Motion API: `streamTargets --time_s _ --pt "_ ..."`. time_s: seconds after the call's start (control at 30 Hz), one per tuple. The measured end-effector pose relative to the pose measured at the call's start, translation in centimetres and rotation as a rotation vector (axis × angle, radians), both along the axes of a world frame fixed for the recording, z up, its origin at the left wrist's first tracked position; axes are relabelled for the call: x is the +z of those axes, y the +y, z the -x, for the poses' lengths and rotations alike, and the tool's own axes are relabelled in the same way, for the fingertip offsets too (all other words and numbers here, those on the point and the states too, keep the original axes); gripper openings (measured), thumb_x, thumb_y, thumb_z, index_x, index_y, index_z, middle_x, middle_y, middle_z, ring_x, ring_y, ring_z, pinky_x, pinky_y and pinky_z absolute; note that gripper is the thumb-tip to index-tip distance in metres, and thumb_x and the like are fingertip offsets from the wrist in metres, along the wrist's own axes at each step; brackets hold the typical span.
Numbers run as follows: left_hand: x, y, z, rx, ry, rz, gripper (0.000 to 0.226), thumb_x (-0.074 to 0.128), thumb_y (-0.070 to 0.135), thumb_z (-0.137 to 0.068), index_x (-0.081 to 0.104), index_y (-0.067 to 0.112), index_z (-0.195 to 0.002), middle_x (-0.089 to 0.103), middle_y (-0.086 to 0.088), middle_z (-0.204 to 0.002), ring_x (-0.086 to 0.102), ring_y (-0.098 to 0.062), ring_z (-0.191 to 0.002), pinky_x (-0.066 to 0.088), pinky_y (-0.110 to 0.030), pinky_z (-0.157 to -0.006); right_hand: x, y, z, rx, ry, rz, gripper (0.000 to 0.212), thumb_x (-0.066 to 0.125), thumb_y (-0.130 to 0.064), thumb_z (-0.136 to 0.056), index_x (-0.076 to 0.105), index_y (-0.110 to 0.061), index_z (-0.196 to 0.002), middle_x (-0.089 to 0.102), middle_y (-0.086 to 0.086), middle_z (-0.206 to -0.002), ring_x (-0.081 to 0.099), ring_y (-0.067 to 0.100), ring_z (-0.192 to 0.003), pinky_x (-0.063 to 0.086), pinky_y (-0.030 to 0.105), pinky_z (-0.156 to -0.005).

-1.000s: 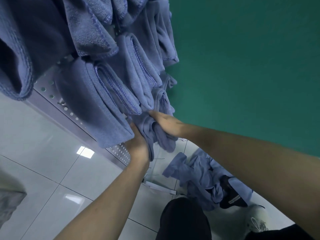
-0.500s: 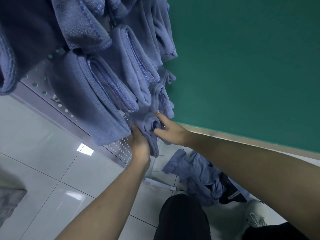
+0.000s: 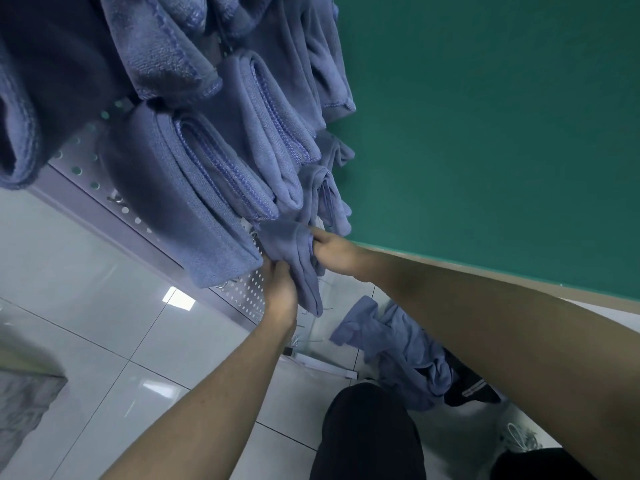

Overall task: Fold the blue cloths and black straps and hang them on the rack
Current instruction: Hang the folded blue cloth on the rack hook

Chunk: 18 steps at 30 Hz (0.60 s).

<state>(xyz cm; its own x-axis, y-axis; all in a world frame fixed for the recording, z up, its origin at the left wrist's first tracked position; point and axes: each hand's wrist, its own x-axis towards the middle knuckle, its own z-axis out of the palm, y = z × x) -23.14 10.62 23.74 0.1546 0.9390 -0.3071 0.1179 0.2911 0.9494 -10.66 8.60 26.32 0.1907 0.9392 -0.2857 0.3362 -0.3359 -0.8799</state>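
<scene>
A folded blue cloth (image 3: 294, 258) hangs low on the perforated grey rack (image 3: 242, 292), below several other folded blue cloths (image 3: 194, 188). My left hand (image 3: 280, 289) grips this cloth from below on its left side. From the right, my right hand (image 3: 332, 251) pinches its upper fold. A heap of loose blue cloths (image 3: 398, 351) lies on the floor below, with a black strap (image 3: 471, 389) at its right side.
A green wall (image 3: 502, 133) stands right of the rack. White floor tiles (image 3: 104, 327) spread below. My dark trouser leg (image 3: 367, 434) and a white shoe (image 3: 519, 441) are at the bottom. A grey object (image 3: 20, 403) sits at the left edge.
Both hands have shifted the small cloth up the rack and smoothed it; it now hangs flatter, and my right hand moved from over its bundle to its upper right fold.
</scene>
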Motion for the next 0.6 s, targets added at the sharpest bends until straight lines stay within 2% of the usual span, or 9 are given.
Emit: streamTargets --time_s 0.07,0.1,0.17,0.23,0.3,0.37,0.47,0.6 --pt "-0.2 -0.1 -0.1 0.005 0.095 -0.015 0.022 0.038 0.014 -0.106 0.046 0.026 -0.089 0.047 0.007 -0.087 0.047 -0.004 -0.076 0.039 -0.012 -0.071 0.0 -0.7 -0.6 0.042 -0.011 0.063 0.032 0.037 -0.016 -0.1 0.054 -0.029 -0.122 0.065 0.002 -0.098 0.061 0.025 -0.095 0.053 0.036 -0.083" --pt "-0.5 -0.2 0.0 0.004 0.141 -0.027 0.018 0.04 0.013 -0.106 0.046 0.019 -0.09 0.046 0.004 -0.084 0.046 -0.008 -0.075 0.039 -0.016 -0.07 -0.1 -1.1 -0.9 0.06 -0.027 0.09 0.027 0.038 -0.015 -0.098 0.055 -0.027 -0.115 0.066 0.003 -0.099 0.06 0.025 -0.095 0.051 0.035 -0.083" --pt "-0.8 -0.9 0.3 -0.087 0.27 -0.004 0.01 0.043 0.022 -0.103 0.049 0.014 -0.106 0.054 0.001 -0.092 0.053 -0.018 -0.084 0.045 -0.03 -0.082 -0.2 -2.4 -1.8 0.055 -0.04 0.146 0.031 0.04 -0.018 -0.098 0.057 -0.026 -0.122 0.067 0.005 -0.114 0.062 0.029 -0.106 0.052 0.038 -0.088" --pt "-0.6 -1.8 0.8 -0.197 0.367 0.049 0.023 0.045 0.032 -0.101 0.048 0.015 -0.117 0.06 -0.005 -0.106 0.059 -0.025 -0.09 0.055 -0.041 -0.082 -0.3 -3.9 -2.8 0.015 -0.038 0.178 0.037 0.042 -0.023 -0.1 0.055 -0.034 -0.133 0.063 0.005 -0.129 0.062 0.027 -0.111 0.053 0.035 -0.085" --pt "-0.3 -2.7 1.2 -0.27 0.439 0.12 0.026 0.048 0.036 -0.1 0.046 0.015 -0.115 0.059 -0.008 -0.099 0.06 -0.026 -0.08 0.053 -0.034 -0.065 -0.1 -5.7 -3.7 -0.015 -0.022 0.181 0.034 0.046 -0.025 -0.101 0.055 -0.035 -0.133 0.062 0.006 -0.131 0.062 0.02 -0.102 0.051 0.029 -0.078" --pt "0.1 -3.5 1.5 -0.361 0.497 0.196 0.022 0.05 0.038 -0.1 0.05 0.015 -0.099 0.055 -0.007 -0.082 0.054 -0.022 -0.065 0.041 -0.026 -0.055 0.1 -7.6 -4.7 -0.032 -0.009 0.192 0.031 0.045 -0.025 -0.103 0.055 -0.031 -0.132 0.063 0.002 -0.128 0.061 0.017 -0.099 0.05 0.028 -0.077" --pt "0.3 -4.5 1.3 -0.468 0.553 0.21 0.025 0.051 0.036 -0.099 0.056 0.013 -0.09 0.056 -0.006 -0.075 0.048 -0.017 -0.054 0.033 -0.022 -0.052 0.5 -10.7 -6.1 -0.064 -0.014 0.212 0.031 0.04 -0.024 -0.104 0.057 -0.028 -0.129 0.065 -0.001 -0.123 0.063 0.017 -0.097 0.053 0.031 -0.081" --pt "0.2 -6.1 -1.2 -0.558 0.566 0.075 0.021 0.052 0.032 -0.099 0.058 0.012 -0.093 0.063 -0.005 -0.08 0.052 -0.017 -0.059 0.034 -0.024 -0.054 0.1 -14.7 -8.1 -0.145 -0.016 0.22 0.029 0.04 -0.022 -0.104 0.06 -0.025 -0.125 0.068 -0.001 -0.116 0.064 0.015 -0.093 0.053 0.031 -0.08"
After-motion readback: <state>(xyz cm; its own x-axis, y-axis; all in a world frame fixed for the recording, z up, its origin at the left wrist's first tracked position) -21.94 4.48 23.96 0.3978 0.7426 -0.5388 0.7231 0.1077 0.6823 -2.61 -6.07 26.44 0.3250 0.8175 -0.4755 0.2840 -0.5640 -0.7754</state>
